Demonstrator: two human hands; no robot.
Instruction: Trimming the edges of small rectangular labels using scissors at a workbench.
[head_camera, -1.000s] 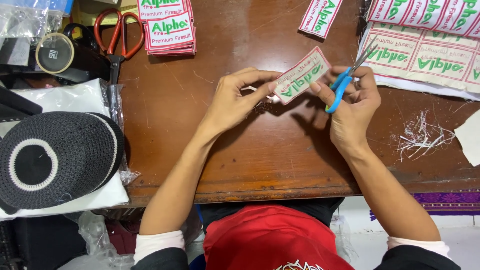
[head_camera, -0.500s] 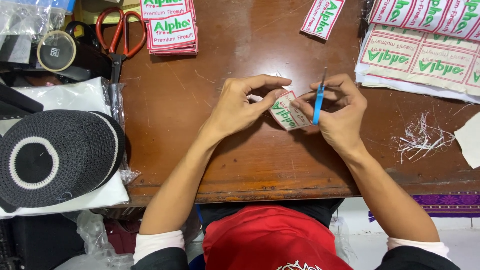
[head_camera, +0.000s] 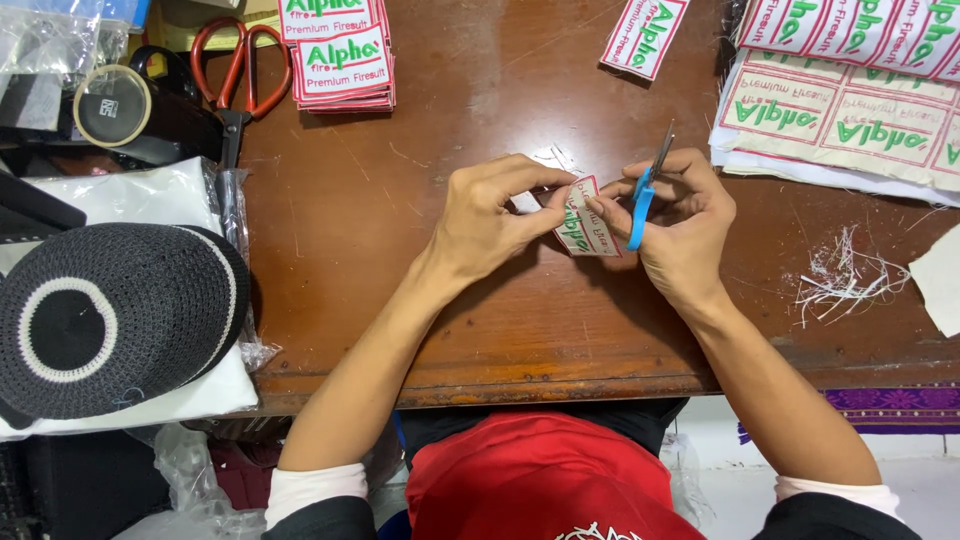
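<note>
At the middle of the brown wooden table (head_camera: 450, 300), both hands met over one small embroidered patch (head_camera: 588, 222) — white cloth with red border and green lettering. The left hand (head_camera: 490, 215) pinched the patch's left edge between thumb and forefinger. The right hand (head_camera: 680, 225) pinched its right edge with the fingertips while a small pair of blue-handled snips (head_camera: 642, 195) sat hooked on its fingers, blades pointing up and away from the patch.

Judging by the table, the trimming was well under way: a stack of cut patches (head_camera: 340, 55) lay far left of the hands beside the orange-handled scissors (head_camera: 240, 70), one loose patch (head_camera: 645, 35) lay above the hands, and a tuft of white thread trimmings (head_camera: 840, 275) sat right of the right hand. Plenty seemed left, though — uncut sheets of patches (head_camera: 850, 95) lay at the upper right.

Against the frame half a second back, the patch had turned more upright between the fingers, and the snips had tipped from nearly vertical to leaning right. A second back, the patch was held higher and flatter — snips angled beside it.
</note>
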